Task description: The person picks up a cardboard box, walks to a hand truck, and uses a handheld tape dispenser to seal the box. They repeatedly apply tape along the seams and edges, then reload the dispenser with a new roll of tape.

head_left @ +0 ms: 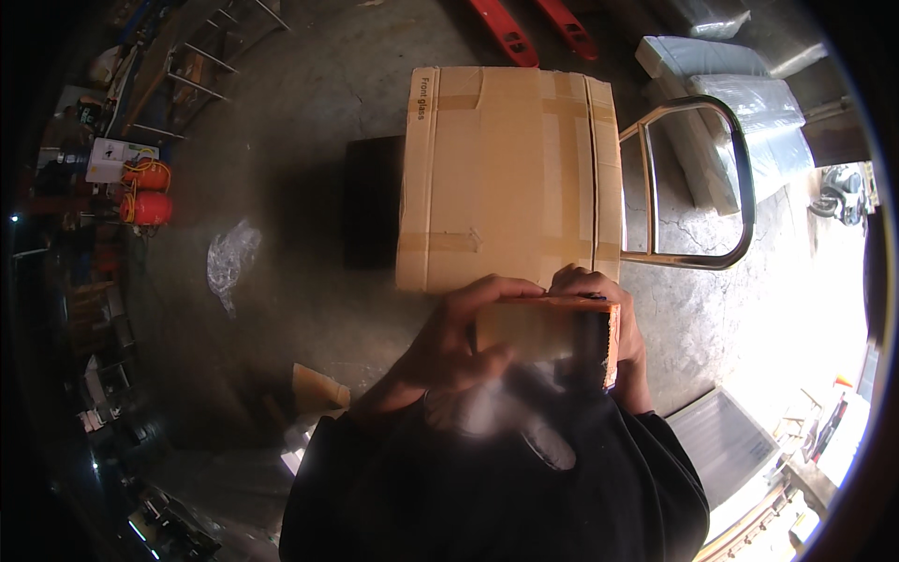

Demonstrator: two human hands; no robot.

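Close to my chest I hold a box-shaped thing [524,328] with an orange rim, a tan, blurred face and a dark right part; its exact kind I cannot make out. My left hand [459,332] is closed round its left side, with fingers along the far edge and thumb on the near face. Around the far right corner my right hand [623,304] is closed, most of its fingers hidden behind the thing. Just beyond both hands sits a large cardboard carton [506,169] with strips of brown tape.
A metal handle frame [744,187] stands right of the carton. Red pallet-jack forks [506,33] lie beyond it, and plastic-wrapped slabs [749,122] stand at far right. Crumpled clear plastic [232,262] and a cardboard scrap [318,386] lie on the left floor, near red round tanks [147,192].
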